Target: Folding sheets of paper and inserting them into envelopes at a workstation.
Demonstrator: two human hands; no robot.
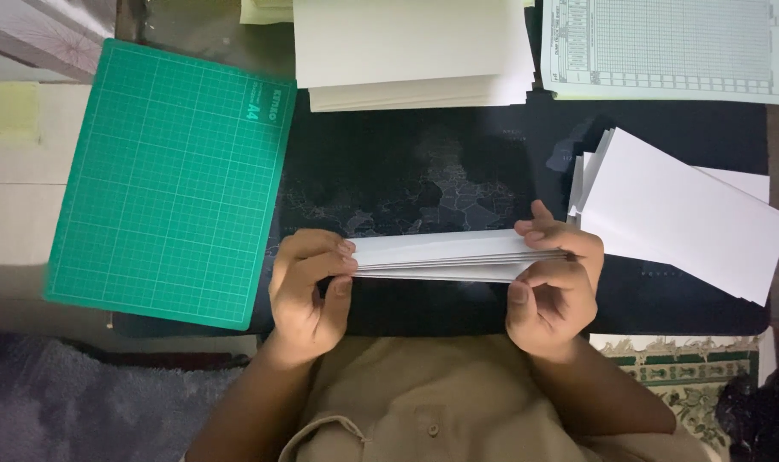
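Both hands hold one sheaf [445,257] of white paper edge-on above the dark mat [423,171], just in front of the person's chest. The left hand [308,291] pinches its left end, thumb underneath and fingers curled over the top; the right hand [553,287] clamps the right end the same way, so each grip is closed on the sheaf. Held at both ends like this, the sheets stay level and their long edges line up (the layers show as thin grey lines along the near side).

To the right, touching the right hand's knuckles, lies a loose pile [680,210] of white sheets, fanned and tilted on the mat, within easy reach. At the far edge of the worktop sits a thicker cream stack [411,51], squared up, with a printed form [663,47] beside it. A green cutting mat [171,184] lies off to the left, bare, partly overhanging the dark mat's edge.
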